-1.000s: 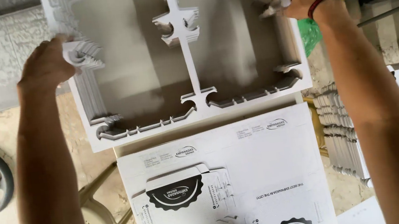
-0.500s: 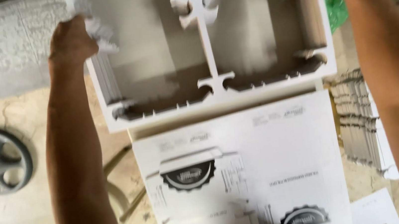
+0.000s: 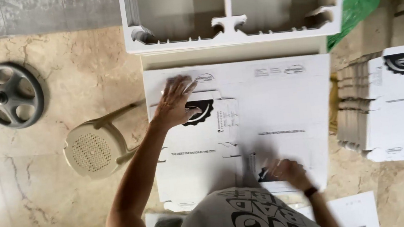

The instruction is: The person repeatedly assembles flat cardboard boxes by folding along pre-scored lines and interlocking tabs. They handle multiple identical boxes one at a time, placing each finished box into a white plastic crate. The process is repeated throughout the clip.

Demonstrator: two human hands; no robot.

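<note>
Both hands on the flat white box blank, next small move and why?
Probably lift the top flat white printed cardboard blank off its pile. The left hand lies spread on its far left part by the black round print; the right hand rests at its near edge. The blank is still unfolded, and the white plastic folding frame stands open just beyond it.

From my remote view I see a grey shirt (image 3: 247,220) with bold black lettering and a round printed graphic across it, filling the bottom of the frame. Both arms are bare from the shoulder down, with no sleeves showing. The right hand (image 3: 284,170) has a dark band (image 3: 311,192) around its wrist. The left hand (image 3: 175,103) wears no glove, and neither does the right.
</note>
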